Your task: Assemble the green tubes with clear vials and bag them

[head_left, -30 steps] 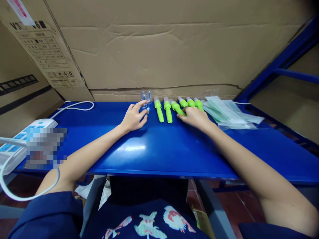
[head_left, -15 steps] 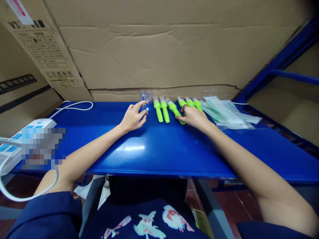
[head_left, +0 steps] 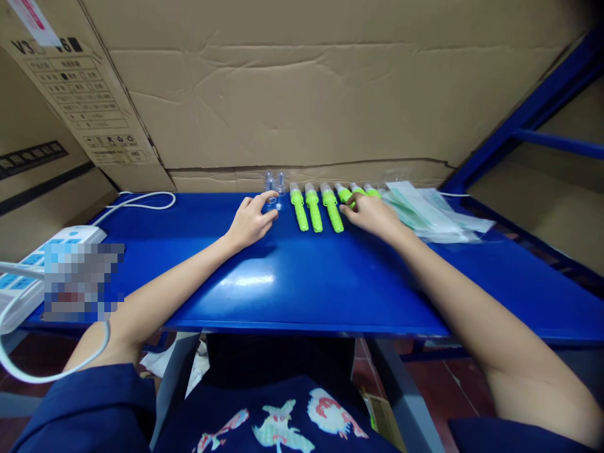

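Note:
My left hand [head_left: 252,220] rests on the blue table, fingers apart and slightly curled. Its index fingertip is in front of two small clear plastic pieces [head_left: 281,182], and I cannot tell if it touches them. Three bright green sticks with translucent tips stand in a row, the left one [head_left: 299,211], the middle one [head_left: 313,211] and the right one [head_left: 333,211]. My right hand [head_left: 372,215] is curled over another green stick [head_left: 343,194], thumb and index finger closed about its body. Two more green sticks [head_left: 357,189] lie partly hidden behind that hand.
Clear packets with pale green strips [head_left: 427,211] lie right of my right hand. A white power strip [head_left: 78,234] with a cable is at the left, beside a blurred-out object [head_left: 82,283]. Cardboard [head_left: 302,107] rises behind the table [head_left: 283,283]; a blue frame [head_left: 533,107] stands at right.
My right hand has left the third green stick and moved right to the fourth. The third stick, slanted before, now lies nearly parallel to the other two. My left hand has hardly moved.

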